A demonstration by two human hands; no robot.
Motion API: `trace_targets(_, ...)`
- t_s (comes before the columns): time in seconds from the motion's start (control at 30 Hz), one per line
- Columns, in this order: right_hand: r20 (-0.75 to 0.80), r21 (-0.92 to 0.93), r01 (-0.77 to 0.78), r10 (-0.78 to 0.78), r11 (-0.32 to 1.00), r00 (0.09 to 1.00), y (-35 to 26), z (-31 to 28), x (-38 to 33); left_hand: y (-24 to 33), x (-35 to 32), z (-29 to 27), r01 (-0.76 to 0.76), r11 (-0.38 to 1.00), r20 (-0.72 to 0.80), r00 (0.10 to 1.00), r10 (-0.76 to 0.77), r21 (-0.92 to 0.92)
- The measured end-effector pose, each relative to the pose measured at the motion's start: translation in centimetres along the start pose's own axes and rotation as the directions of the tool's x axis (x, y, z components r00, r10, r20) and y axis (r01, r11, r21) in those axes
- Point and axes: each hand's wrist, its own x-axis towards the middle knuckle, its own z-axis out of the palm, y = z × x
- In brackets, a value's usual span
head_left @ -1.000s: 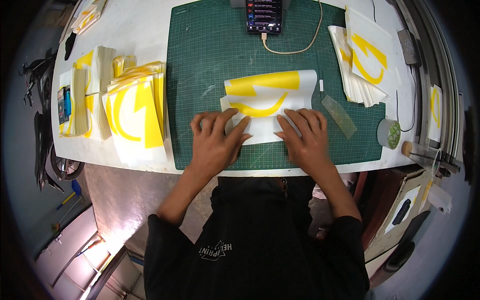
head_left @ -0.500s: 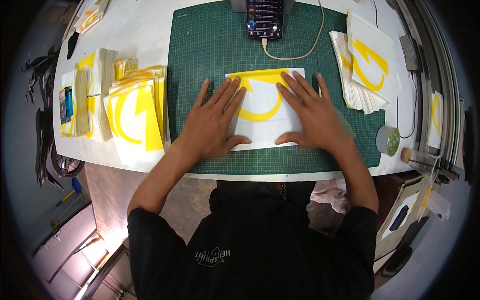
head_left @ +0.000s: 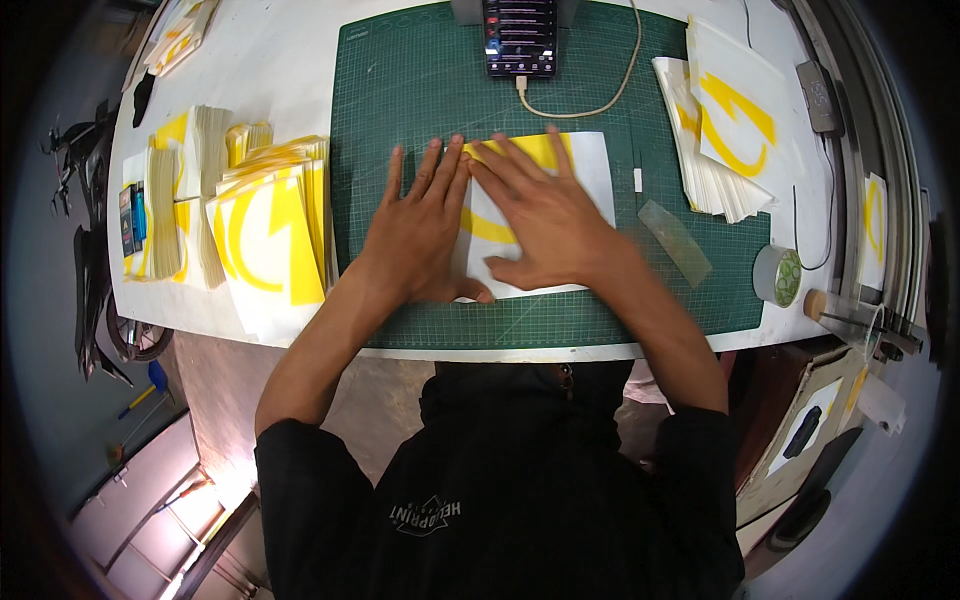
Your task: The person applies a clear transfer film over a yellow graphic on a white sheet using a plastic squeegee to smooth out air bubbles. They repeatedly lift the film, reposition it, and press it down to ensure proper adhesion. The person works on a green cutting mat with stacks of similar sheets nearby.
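At the left of the frame, a stack of yellow-and-white sheets [head_left: 267, 225] is set on the white table [head_left: 270, 70], beside more bundles [head_left: 165, 250]; another small bundle [head_left: 183, 38] is seen at the upper left. Whether these are finished or waiting cannot be told.

In the centre, on the green cutting mat [head_left: 400, 90], the sheet being worked on [head_left: 592, 195] is laid out flat, so the spreading out appears to be done. Its left side is covered by the left hand [head_left: 416, 225], palm down, fingers long and slightly parted, thumb near the lower edge. Its middle is covered by the right hand [head_left: 548, 225], spread wide and a little blurred, with fingers over the yellow band near the top edge. Nothing is gripped by either hand — the sheet seems only to be pressed or smoothed. That step is judged to be under way, with the full surface not yet checkable beneath the palms; whether two layers are joined cannot be seen.

Right of centre, a translucent strip [head_left: 675, 243] is left untouched on the mat. At the upper right, a fanned pile [head_left: 720, 180] is kept well apart — the sheet is not yet added to any pile.
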Motion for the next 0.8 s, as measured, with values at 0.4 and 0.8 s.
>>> trace_targets(0.4,-0.206,-0.018,-0.234,0.225,0.972,0.952,6.5,-2.2,-6.9,0.1,-0.5,-0.6,0.061,0.997,0.029,0.998,-0.060,-0.044)
trace_targets(0.8,-0.182,0.121,0.062,-0.039,0.991,0.983,1.7,-0.9,-7.4,3.6,-2.4,3.0,-0.126,0.971,-0.371,0.928,0.044,-0.202)
